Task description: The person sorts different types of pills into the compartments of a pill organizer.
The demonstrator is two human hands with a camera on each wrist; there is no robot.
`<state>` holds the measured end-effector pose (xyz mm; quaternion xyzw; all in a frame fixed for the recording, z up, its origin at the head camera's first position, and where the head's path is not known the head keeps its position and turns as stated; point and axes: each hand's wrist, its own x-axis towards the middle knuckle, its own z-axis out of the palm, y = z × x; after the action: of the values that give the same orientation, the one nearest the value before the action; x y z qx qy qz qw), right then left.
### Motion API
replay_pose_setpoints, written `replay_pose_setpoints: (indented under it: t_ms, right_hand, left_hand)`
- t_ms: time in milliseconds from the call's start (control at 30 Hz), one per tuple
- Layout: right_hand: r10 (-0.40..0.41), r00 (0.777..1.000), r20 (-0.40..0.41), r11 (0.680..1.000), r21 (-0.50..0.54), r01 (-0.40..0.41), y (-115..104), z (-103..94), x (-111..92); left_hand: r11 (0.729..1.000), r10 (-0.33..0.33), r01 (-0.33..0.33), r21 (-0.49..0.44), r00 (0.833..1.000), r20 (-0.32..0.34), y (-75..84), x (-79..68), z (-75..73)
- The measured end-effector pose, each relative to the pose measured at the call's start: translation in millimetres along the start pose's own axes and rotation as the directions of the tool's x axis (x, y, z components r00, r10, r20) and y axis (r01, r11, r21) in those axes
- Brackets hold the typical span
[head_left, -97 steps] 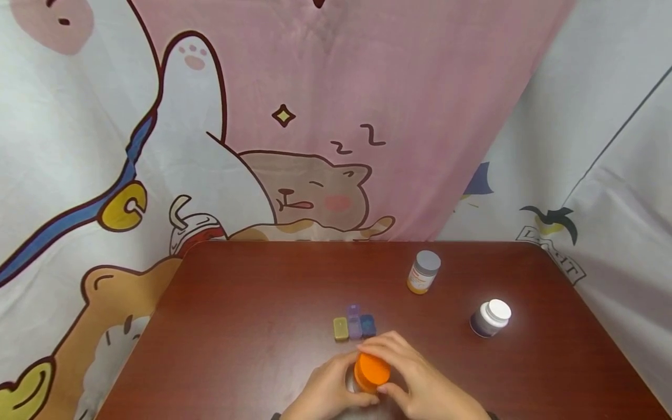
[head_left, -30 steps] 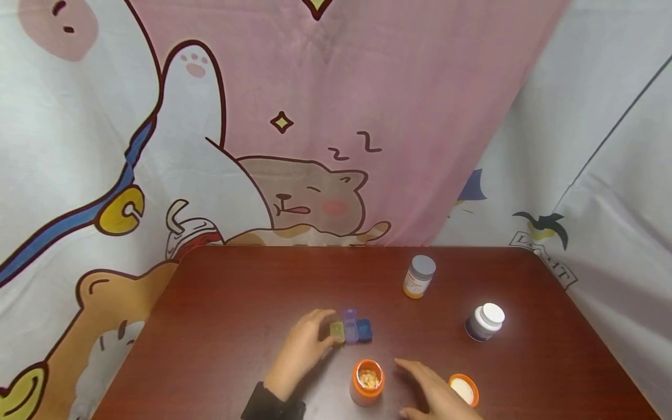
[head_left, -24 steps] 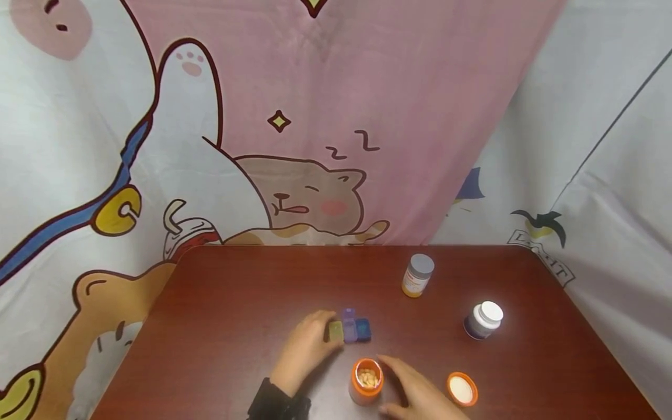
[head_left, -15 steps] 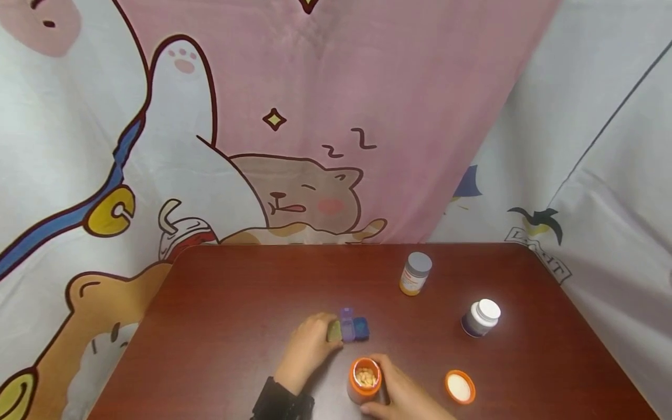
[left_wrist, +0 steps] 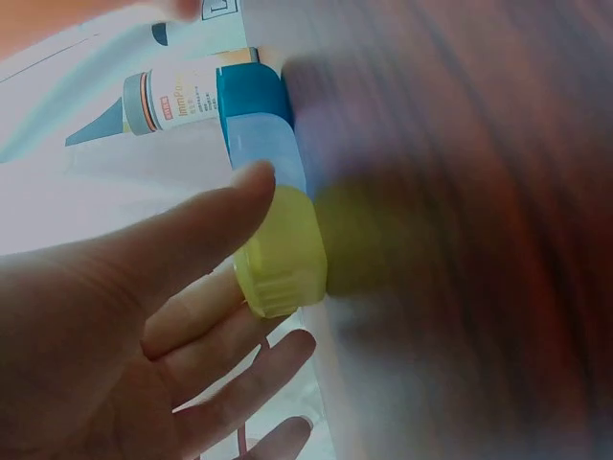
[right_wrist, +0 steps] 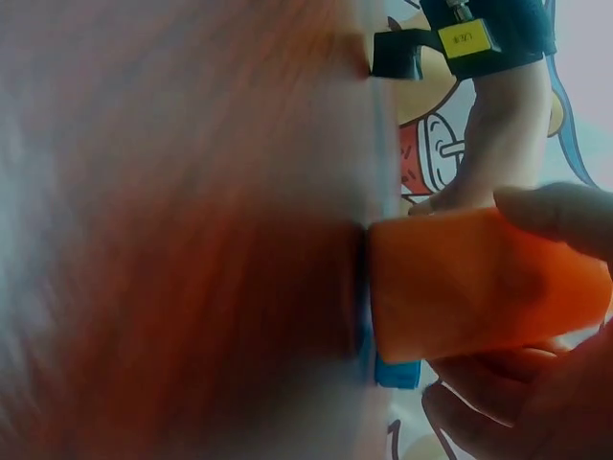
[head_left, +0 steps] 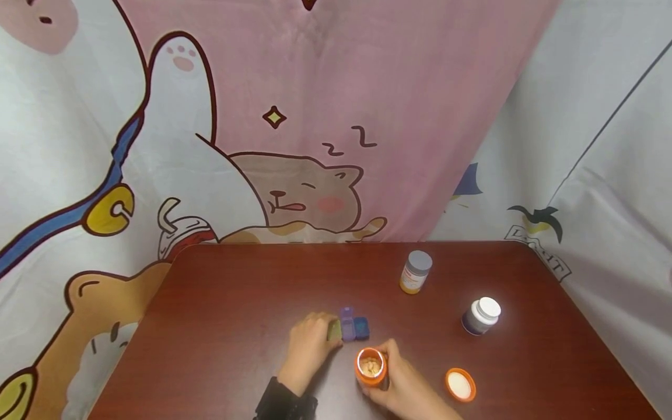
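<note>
My left hand (head_left: 308, 344) pinches the yellow end of a small pill organizer (head_left: 347, 324) between thumb and fingers. Its purple middle compartment has the lid flipped up in the head view; a blue one sits at the right end. In the left wrist view the thumb lies along the yellow compartment (left_wrist: 283, 249). My right hand (head_left: 403, 382) grips an uncapped orange pill bottle (head_left: 362, 379) from the right side. Pale yellowish pills (head_left: 370, 367) show inside its mouth. Whether the bottle's base is off the table is hard to tell in the right wrist view.
The orange cap (head_left: 460, 385) lies with its white inside up, right of the right hand. Farther back stand a grey-lidded bottle (head_left: 416, 272) and a white-capped dark-and-white bottle (head_left: 480, 317). A printed cloth (head_left: 409, 116) hangs behind the brown table (head_left: 252, 286).
Earlier both hands were on the capped bottle. The cap now lies at the right, the left hand has taken hold of the pill organizer, and the right hand has gripped the bottle, shifting it slightly forward.
</note>
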<state>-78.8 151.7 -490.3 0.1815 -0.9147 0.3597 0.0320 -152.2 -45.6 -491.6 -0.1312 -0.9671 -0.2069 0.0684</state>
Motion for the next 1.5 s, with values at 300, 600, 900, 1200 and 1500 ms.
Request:
replay_pose_setpoints:
  t_ms: [300, 600, 900, 1200, 1500]
  right_hand:
    - [-0.212, 0.958, -0.194, 0.93, -0.342, 0.136, 12, -21.2, 28]
    - [-0.284, 0.942, -0.181, 0.871, -0.459, 0.174, 28, -24.7, 52]
    - [-0.368, 0.922, -0.121, 0.804, -0.539, 0.25, 32, -24.1, 68]
    - [-0.418, 0.903, -0.101, 0.757, -0.588, 0.285, 30, -19.8, 77]
    - [-0.484, 0.866, -0.125, 0.723, -0.615, 0.315, 28, -19.1, 82]
  left_hand:
    - [1.0, -0.016, 0.016, 0.007, 1.0, -0.002, 1.5, 0.1, -1.5]
    - [1.0, -0.017, 0.017, 0.006, 1.0, -0.023, 0.7, -2.5, -1.6]
    - [1.0, -0.014, 0.014, 0.008, 1.0, -0.022, 0.5, -2.6, 0.4]
    - [1.0, -0.021, 0.021, -0.01, 1.0, -0.007, -0.1, -2.7, 0.5]
    - [1.0, -0.026, 0.026, -0.009, 1.0, -0.011, -0.6, -2.6, 0.6]
